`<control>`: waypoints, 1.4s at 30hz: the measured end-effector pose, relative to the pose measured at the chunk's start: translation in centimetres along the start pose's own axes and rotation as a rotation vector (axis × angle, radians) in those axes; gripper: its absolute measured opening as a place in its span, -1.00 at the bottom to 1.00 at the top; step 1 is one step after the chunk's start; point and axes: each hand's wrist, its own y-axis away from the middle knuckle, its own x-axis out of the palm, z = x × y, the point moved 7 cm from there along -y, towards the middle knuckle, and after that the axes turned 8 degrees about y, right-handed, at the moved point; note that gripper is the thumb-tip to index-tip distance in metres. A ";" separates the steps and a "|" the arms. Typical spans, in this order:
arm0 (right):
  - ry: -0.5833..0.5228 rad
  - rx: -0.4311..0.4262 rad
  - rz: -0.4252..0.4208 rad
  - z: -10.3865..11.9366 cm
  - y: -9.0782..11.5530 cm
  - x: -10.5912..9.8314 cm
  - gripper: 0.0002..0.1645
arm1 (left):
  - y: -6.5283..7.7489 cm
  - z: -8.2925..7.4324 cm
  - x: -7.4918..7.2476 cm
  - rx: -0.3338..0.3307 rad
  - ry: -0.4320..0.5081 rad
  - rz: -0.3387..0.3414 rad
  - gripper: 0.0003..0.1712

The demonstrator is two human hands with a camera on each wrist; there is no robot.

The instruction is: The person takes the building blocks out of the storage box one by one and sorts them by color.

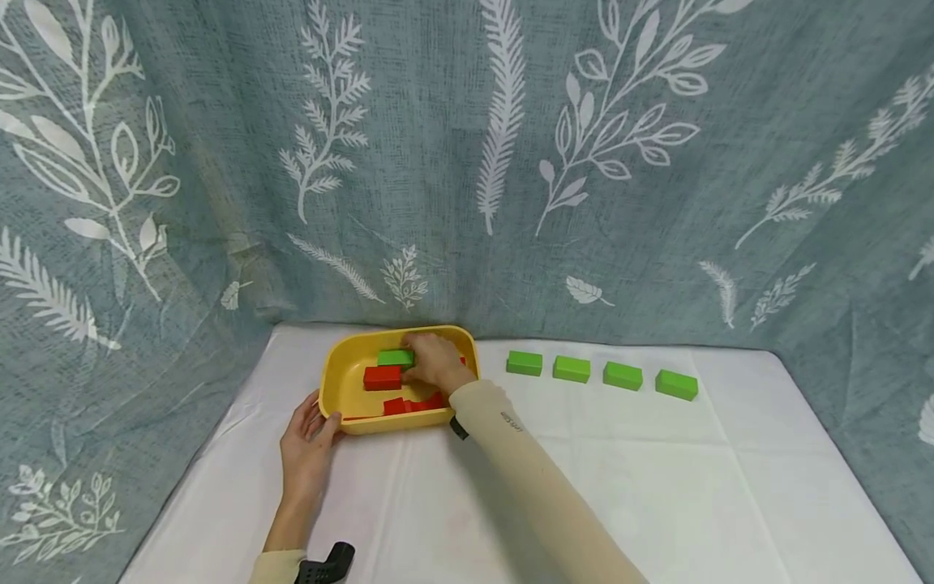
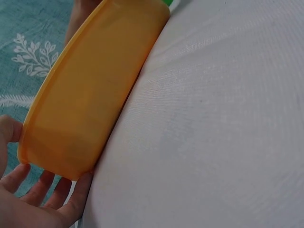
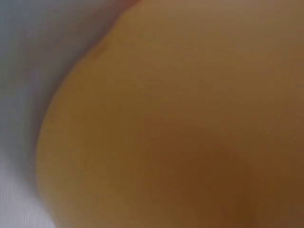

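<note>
A yellow plastic bin (image 1: 350, 335) stands at the back left of the white table, holding red and green blocks. My left hand (image 1: 308, 450) grips its near left corner, thumb by the rim and fingers against the outer wall (image 2: 90, 90). My right hand (image 1: 436, 358) reaches down inside the bin. Its thumb and fingers straddle the right end of a green block (image 1: 394, 358), pinching it. Just in front of that lies a red block (image 1: 383, 378). The right wrist view is filled by the blurred yellow wall of the bin (image 3: 142, 95), hiding the right hand there.
Several green blocks stand in a spaced row right of the bin, from the nearest block (image 1: 524, 363) to the farthest (image 1: 676, 385). More red pieces (image 1: 395, 406) lie along the bin's near side. A patterned teal curtain (image 1: 438, 162) hangs behind the white-covered table (image 1: 657, 487).
</note>
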 end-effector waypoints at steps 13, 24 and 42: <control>-0.301 -0.017 -0.152 -1.4 1.5 -2.6 -0.53 | 0.0 0.1 0.1 0.021 -0.004 -0.004 -0.41; -0.698 0.010 -0.289 -10.1 6.7 -4.9 -0.44 | 0.0 0.3 0.4 0.001 -0.058 -0.017 -0.40; -0.611 0.236 -0.401 -29.8 23.0 -8.3 -0.38 | 0.2 0.3 0.4 -0.014 -0.060 -0.024 -0.41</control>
